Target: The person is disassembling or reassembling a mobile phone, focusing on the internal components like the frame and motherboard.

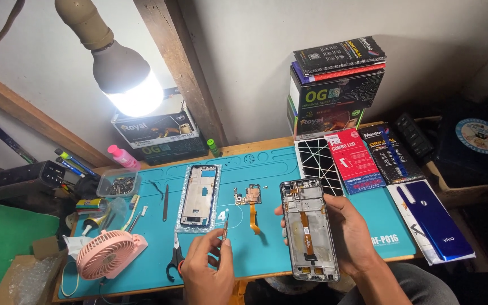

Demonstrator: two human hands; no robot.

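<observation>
Bench [255,270] under a bright bulb [124,76], blue mat [266,164] over most of it. Right hand [352,234] wraps an opened phone [308,229] near the front edge, tilted up so its insides face the light. Left hand [207,265] pinches tweezers [225,226], tip raised, likely ready for small parts. Spare frame [199,195] and circuit board [249,196] lie mid-mat, apart, within reach. Pink fan [105,254] sits at the front left corner.

We saw a teal rubbery work mat [266,164] — matt and smooth — on a bare wooden bench [255,148]. The opened dark phone frame [308,229] showed dull metal and a coppery flex strip; the blue phone back cover [433,217] was glossy plastic — the pink plastic fan [105,254] matt.
</observation>
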